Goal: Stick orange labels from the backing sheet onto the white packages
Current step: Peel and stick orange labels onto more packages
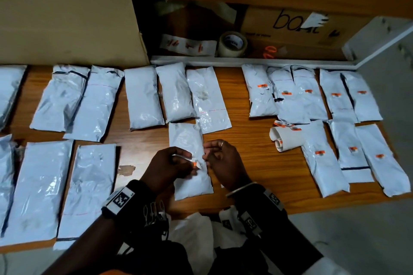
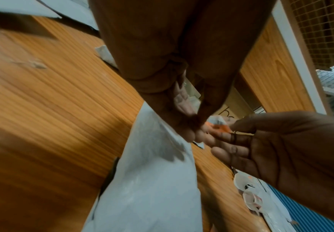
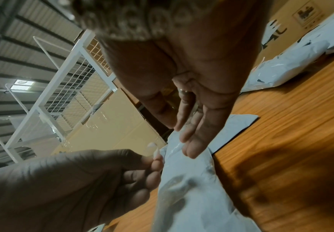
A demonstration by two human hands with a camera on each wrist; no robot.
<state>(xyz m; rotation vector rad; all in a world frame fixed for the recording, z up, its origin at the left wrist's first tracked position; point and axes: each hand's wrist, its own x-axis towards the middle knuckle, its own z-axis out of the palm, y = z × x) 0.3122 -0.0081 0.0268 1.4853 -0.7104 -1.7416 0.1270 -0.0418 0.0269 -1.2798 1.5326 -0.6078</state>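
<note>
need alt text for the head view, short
Over a white package on a wooden table, the left hand pinches a backing strip with an orange label; the right hand reaches for it. Labelled packages lie right, unlabelled ones left.

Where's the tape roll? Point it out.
In the head view, the tape roll sits top centre behind the white ledge, between a label strip and the cardboard box.

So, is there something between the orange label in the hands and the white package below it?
Nothing visible. The left hand pinches the backing piece with the orange label directly above the white package; the right hand is beside it, fingers relaxed. That package's face is bare.
</note>
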